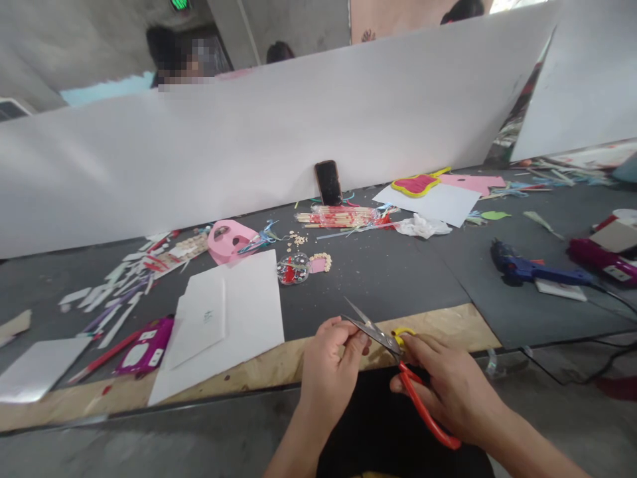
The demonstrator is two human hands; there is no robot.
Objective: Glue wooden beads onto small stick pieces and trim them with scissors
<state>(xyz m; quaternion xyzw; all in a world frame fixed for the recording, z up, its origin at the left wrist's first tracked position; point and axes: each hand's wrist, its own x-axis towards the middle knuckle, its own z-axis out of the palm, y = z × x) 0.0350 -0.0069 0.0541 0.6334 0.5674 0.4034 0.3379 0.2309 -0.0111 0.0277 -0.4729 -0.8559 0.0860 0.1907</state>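
Observation:
My right hand (pixel 448 382) grips a pair of scissors (pixel 381 337) with one red and one yellow handle, and its blades stand apart. Between the blades and the fingertips of my left hand (pixel 331 358) there is a tiny pale bit, too small to name. My left thumb and fingers are pinched together right at the blades. Just beyond, on the dark table, lies a round clear piece (pixel 293 269) with red and white decoration. Beside it is a small pink piece (pixel 318 264) edged with beige bits, and loose beige bits (pixel 298 239) are scattered behind.
White sheets (pixel 253 299) and a purple box (pixel 146 345) lie left, near a pink mask-like cutout (pixel 229 240). A phone (pixel 328 182) leans on the white partition (pixel 249 146) behind wrapped sticks (pixel 338 216). A blue glue gun (pixel 532 269) with its cord lies right.

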